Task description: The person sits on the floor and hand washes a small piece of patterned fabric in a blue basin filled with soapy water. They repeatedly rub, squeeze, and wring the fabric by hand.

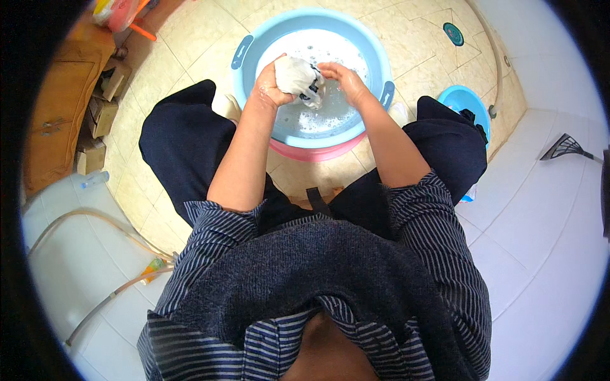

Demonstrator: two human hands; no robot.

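Observation:
A bunched white cloth [296,76] with dark patches sits in my left hand [270,85], above the water. My right hand [347,82] is beside the cloth's right edge with its fingers apart; whether the fingertips touch the cloth is hard to tell. Under both hands stands a light blue plastic basin [312,139] with dark blue handle grips at its sides. Foamy, sudsy water [333,47] fills its bottom. A pink basin [317,152] shows beneath its near rim.
A smaller blue basin [460,95] with dark cloth in it stands beyond my right knee. A green floor drain [453,34] lies at the upper right. A hose [498,71] follows the right wall. Cardboard boxes [104,118] and a wooden cabinet [62,114] stand at left.

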